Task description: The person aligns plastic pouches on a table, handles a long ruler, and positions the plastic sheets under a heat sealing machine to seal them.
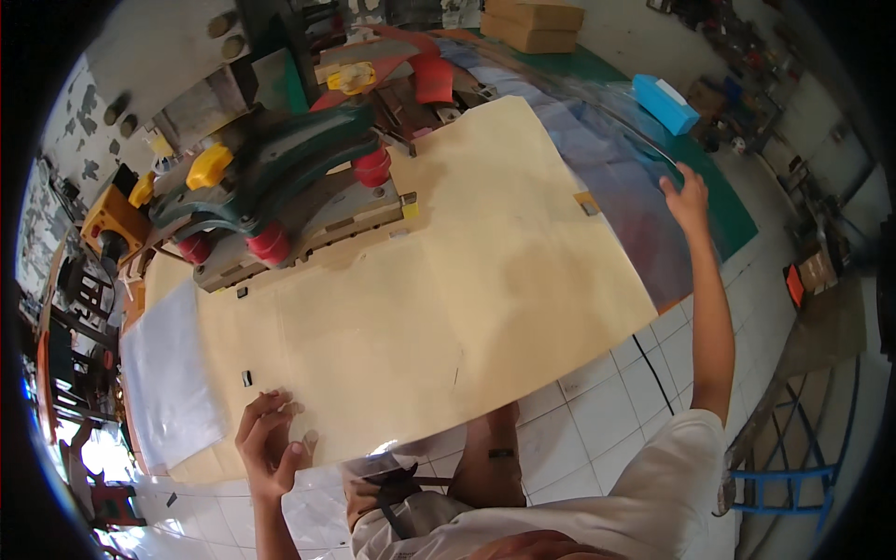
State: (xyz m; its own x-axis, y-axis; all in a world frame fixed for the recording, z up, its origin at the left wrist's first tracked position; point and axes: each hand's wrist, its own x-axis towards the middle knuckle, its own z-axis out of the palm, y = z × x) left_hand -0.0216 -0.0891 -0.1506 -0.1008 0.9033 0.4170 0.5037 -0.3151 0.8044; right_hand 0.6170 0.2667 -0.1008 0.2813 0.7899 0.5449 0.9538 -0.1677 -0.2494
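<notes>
The left hand (268, 443) is loosely curled, thumb apart from the fingers and seemingly empty, over the near edge of the cream worktop (364, 345); the right hand (684, 187) reaches to the outer side of the bluish clear film (627, 177), and whether it grips I cannot tell. The film lies right of the worktop, partly over a green table (728, 210); it looks light, limp and slippery, best pinched at a free edge. Beyond are a blue box (665, 105) and cardboard boxes (532, 28), contents hidden
</notes>
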